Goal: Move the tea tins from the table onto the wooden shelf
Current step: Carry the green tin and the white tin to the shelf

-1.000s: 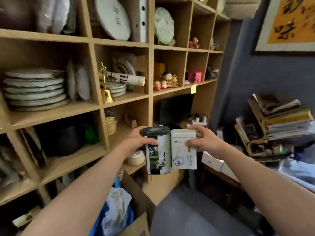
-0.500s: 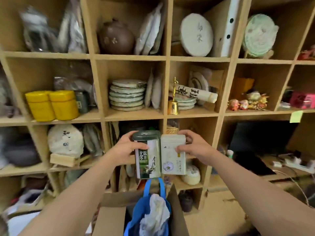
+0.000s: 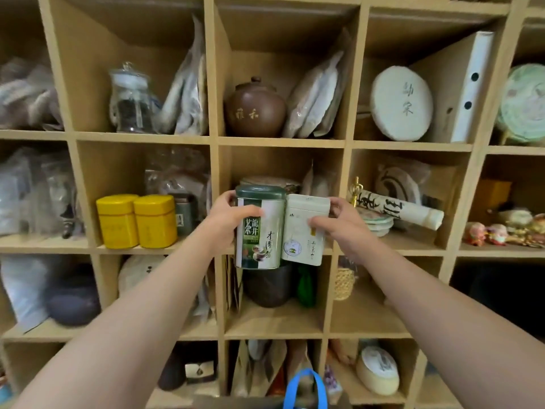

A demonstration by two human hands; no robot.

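I hold two tea tins side by side in front of the wooden shelf (image 3: pixel 280 142). My left hand (image 3: pixel 227 219) grips the taller green-lidded tin (image 3: pixel 261 231) from its left side. My right hand (image 3: pixel 333 224) grips the shorter white tin (image 3: pixel 303 231) from its right side. Both tins are upright, touching each other, and lifted in the air before the middle compartment of the centre row. A stack of tea cakes sits behind them in that compartment, mostly hidden.
Two yellow tins (image 3: pixel 137 221) and a small dark tin (image 3: pixel 184 215) stand in the compartment to the left. A brown clay jar (image 3: pixel 255 109) sits above. A paper scroll (image 3: pixel 395 209) lies to the right. A blue-handled bag (image 3: pixel 305 388) stands below.
The view has swung left along the shelf and come closer. Both tins have risen from in front of the lower row to in front of the middle compartment, still held side by side.
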